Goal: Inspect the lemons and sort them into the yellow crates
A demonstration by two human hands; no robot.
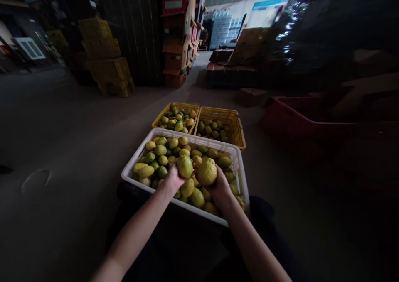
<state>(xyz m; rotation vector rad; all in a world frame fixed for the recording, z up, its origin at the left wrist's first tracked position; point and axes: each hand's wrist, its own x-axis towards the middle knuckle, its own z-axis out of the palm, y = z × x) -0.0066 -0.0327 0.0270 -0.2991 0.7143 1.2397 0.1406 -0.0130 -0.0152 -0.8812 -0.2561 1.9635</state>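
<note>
A white plastic crate (134,155) full of green and yellow lemon-like fruits stands close in front of me. Above its middle, my left hand (175,180) holds a green fruit (185,166). Just to the right, my right hand (220,185) is closed around a larger, bumpy yellow-green fruit (207,172). The two held fruits are side by side with a small gap between them. Most of the fingers are hidden under the fruits.
Behind the white crate stand a yellow crate (158,119) with several fruits and another yellow crate (237,128), partly filled. A red bin (289,118) is at the right. Stacked boxes (107,68) and cartons (174,62) rise farther back.
</note>
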